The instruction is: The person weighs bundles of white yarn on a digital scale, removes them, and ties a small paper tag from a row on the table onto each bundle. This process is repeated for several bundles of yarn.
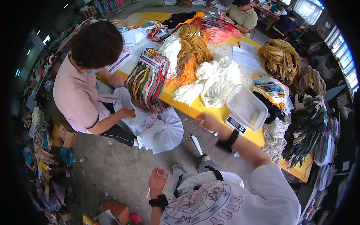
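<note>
My right hand [210, 124] is over the near edge of the yellow table [187, 106], blurred by motion. Its fingers close round a thin white stick-like thing [214, 133], whose kind I cannot make out. Just right of that hand sits a digital scale [236, 124] with a whitish plastic tray [245, 108] on top. Hanks of white yarn [221, 80] lie beyond it. My left hand [158, 180] is raised above the floor at my left side, apart from the table; its fingers are smeared, and nothing clear shows in it.
Left of the table a co-worker [80, 80] handles a white sack [161, 129] beside a hanging bundle of multicoloured skeins [148, 80]. Brown yarn [195, 43], orange yarn [183, 71] and dark skeins [305, 129] crowd the table. Papers [245, 58] lie farther back. Another person [242, 18] sits beyond.
</note>
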Available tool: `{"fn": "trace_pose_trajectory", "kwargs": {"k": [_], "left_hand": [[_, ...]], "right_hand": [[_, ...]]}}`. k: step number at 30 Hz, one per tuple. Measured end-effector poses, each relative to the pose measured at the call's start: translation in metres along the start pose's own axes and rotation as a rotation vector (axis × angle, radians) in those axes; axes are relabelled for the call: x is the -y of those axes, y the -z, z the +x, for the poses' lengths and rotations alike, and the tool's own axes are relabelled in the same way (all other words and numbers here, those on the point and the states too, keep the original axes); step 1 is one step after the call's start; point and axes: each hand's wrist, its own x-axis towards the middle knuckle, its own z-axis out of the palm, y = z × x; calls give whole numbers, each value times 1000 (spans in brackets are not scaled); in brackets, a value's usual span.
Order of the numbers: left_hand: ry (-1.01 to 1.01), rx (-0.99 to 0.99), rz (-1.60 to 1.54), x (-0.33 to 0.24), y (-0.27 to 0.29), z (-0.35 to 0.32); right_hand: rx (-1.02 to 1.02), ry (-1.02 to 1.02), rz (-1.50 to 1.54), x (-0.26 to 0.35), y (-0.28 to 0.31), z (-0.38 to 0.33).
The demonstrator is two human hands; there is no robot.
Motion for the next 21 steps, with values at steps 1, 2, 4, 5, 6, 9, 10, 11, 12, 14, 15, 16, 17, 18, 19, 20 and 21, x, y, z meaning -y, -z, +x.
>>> {"fn": "trace_pose_trajectory", "kwargs": {"k": [1,2,4,5,6,9,10,11,12,14,15,16,17,18,19,20,21], "left_hand": [[-11,66,-8,8,-35,-4],[-27,150,0,16,-67,-8],[-81,276,29,30,-108,-9],[-118,317,51,36,-121,-10],[-135,292,41,40,-135,-12],[-384,327,435,39,-175,-27],[-368,386,397,36,-179,-31],[-342,456,362,36,-186,-34],[-356,441,357,34,-195,-44],[-329,679,215,32,-212,-53],[-317,774,209,30,-214,-56],[-328,767,203,28,-208,-57],[-343,764,225,27,-202,-60],[-343,777,251,27,-200,-59],[-319,682,171,30,-192,-59],[-293,711,175,36,-189,-50],[-249,621,137,40,-177,-42]], "right_hand": [[263,98,138,35,-20,-18],[289,185,250,57,-35,-39],[251,511,306,94,-56,-61],[275,518,321,112,-54,-65],[237,473,326,128,-50,-68],[320,403,434,149,-21,-66],[413,366,526,153,-9,-63],[605,252,665,157,11,-61],[803,141,801,165,35,-60],[930,183,885,176,90,-59],[832,211,806,183,123,-58],[743,240,730,191,153,-57],[556,293,786,199,181,-59],[385,440,709,194,210,-56],[247,452,719,193,240,-57],[73,452,711,184,281,-66],[-40,514,726,178,315,-68]]}}
